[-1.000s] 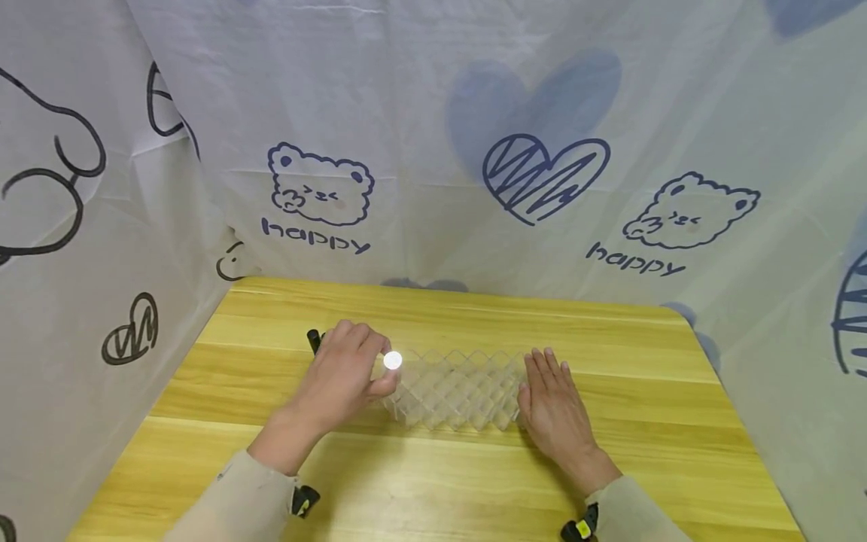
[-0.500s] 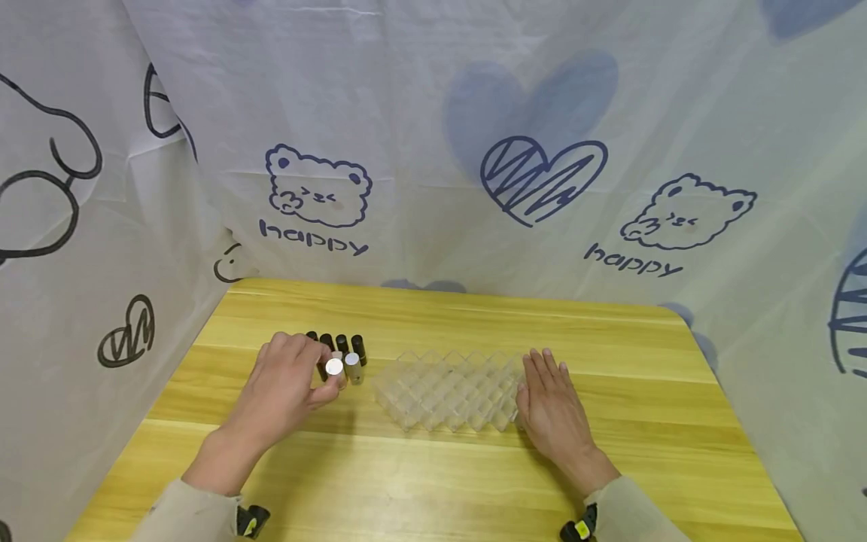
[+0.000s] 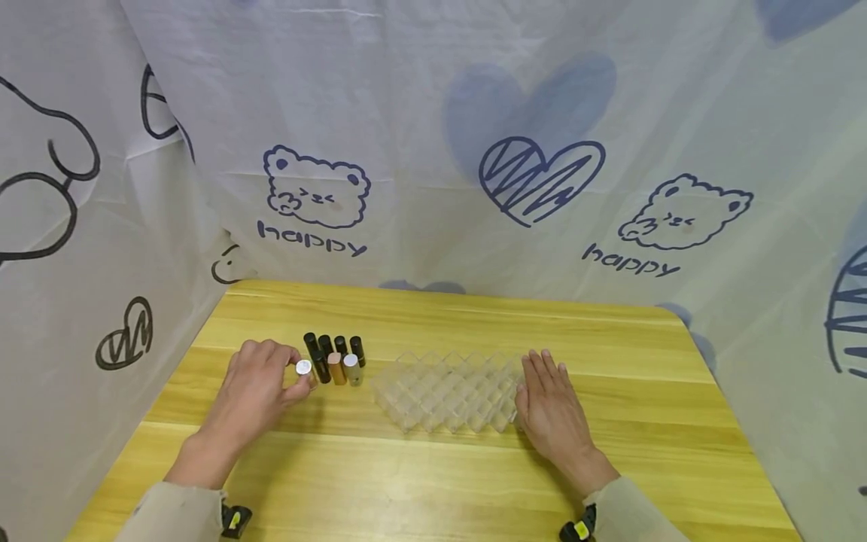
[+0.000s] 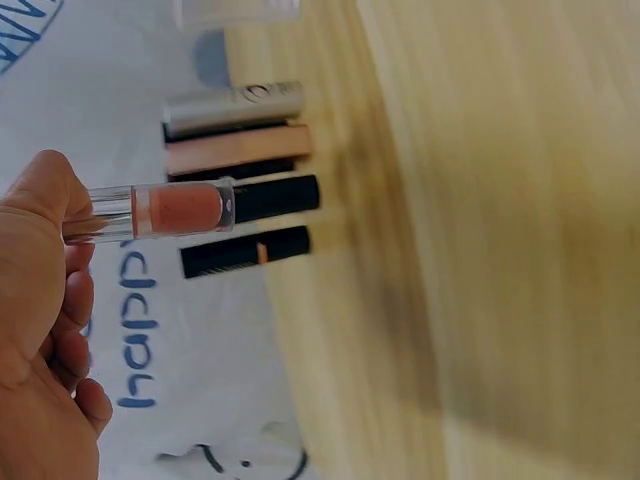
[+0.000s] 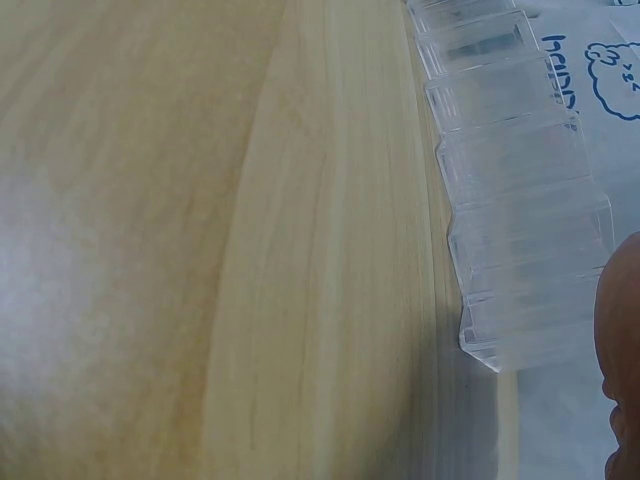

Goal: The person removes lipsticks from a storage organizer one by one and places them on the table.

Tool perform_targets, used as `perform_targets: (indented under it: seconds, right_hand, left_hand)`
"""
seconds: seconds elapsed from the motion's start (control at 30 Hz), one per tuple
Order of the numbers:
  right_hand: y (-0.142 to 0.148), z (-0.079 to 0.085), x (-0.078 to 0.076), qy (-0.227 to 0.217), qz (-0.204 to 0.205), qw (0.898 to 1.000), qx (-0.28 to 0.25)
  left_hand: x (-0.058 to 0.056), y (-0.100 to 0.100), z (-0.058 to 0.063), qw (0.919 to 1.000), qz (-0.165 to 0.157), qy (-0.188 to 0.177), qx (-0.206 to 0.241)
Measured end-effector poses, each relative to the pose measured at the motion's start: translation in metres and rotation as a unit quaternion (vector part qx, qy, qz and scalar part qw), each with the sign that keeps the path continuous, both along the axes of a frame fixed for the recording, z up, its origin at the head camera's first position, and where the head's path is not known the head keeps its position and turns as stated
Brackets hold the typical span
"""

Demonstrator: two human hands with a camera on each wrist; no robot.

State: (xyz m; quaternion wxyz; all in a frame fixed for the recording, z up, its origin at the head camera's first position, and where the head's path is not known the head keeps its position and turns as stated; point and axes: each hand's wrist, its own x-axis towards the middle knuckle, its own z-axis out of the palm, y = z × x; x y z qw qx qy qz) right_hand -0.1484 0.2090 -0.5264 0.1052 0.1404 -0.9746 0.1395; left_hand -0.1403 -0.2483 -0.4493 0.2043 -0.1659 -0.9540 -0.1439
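Observation:
My left hand (image 3: 252, 388) pinches a lipstick tube (image 3: 303, 369) upright by its silver top, between thumb and fingers. In the left wrist view this lipstick tube (image 4: 185, 208) is clear with a coral-pink section. Just right of that hand stands a close group of lipsticks: several black tubes (image 3: 357, 349), a rose-gold one (image 3: 336, 369) and a silver one (image 3: 351, 370). A clear lattice-shaped lipstick organizer (image 3: 447, 393) stands mid-table. My right hand (image 3: 554, 410) lies against its right end, fingers straight. In the right wrist view the organizer (image 5: 520, 170) shows its clear, stepped side.
The wooden table (image 3: 433, 482) extends in front of the organizer and to both sides. White cloth (image 3: 420, 113) with blue hearts and bear drawings hangs behind the table's back edge and along its sides.
My left hand has moved left, carrying the lipstick tube from the organizer's left end to the left side of the lipstick group, which is now uncovered. The right hand has stayed put.

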Motion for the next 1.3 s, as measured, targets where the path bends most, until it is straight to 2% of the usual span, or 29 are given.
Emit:
perform_targets:
  seconds: [0.13,0.33,0.6,1.0,1.3]
  right_hand:
    - [0.000,0.000,0.000,0.008,0.003,1.000,0.002]
    - [-0.001,0.000,0.000,0.028,0.006,1.000,0.002]
    - [-0.001,0.002,-0.001,0.029,0.007,1.000,0.005]
    - [-0.001,0.003,-0.002,0.011,-0.001,1.000,0.008]
    - [-0.001,0.003,0.001,0.021,0.001,1.000,0.002]
  left_hand:
    - [-0.005,-0.006,-0.009,0.9997,0.013,-0.020,0.003]
    - [-0.013,-0.015,-0.022,0.9994,0.023,-0.026,0.004]
    - [-0.022,-0.021,-0.036,0.9987,0.033,-0.038,0.007]
    - [-0.030,-0.022,-0.041,0.9967,0.040,-0.069,0.011]
    - [-0.033,-0.022,-0.044,0.9966,0.042,-0.068,0.020]
